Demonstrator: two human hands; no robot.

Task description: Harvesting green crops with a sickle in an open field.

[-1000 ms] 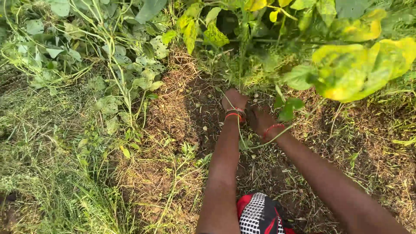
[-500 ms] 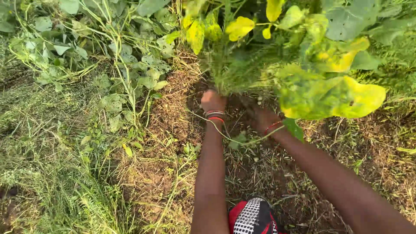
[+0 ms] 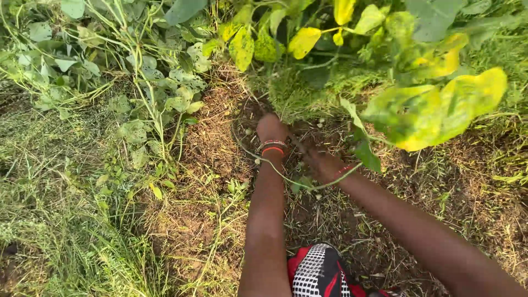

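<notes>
Head view, the only one supplied: both arms reach away from the camera to the base of a leafy green plant with yellowing, mottled leaves (image 3: 434, 110) at the far centre of the scene. The left hand (image 3: 271, 126), with red and dark bands at the wrist, is pushed into the tuft of fine green stems (image 3: 300, 96) at the plant's foot; its fingers are buried there, so whether they are clenched cannot be told. The right hand (image 3: 322, 160) lies just to its right, low against the dark bare soil (image 3: 330, 214); its fingers are likewise hidden. Compared with half a second ago, the left hand sits deeper under the foliage and the yellow leaves have swung right, suggesting the plant is being worked at its base. A thin green vine stem (image 3: 286, 177) crosses both wrists. Dry straw litter (image 3: 203, 143) lies left.
</notes>
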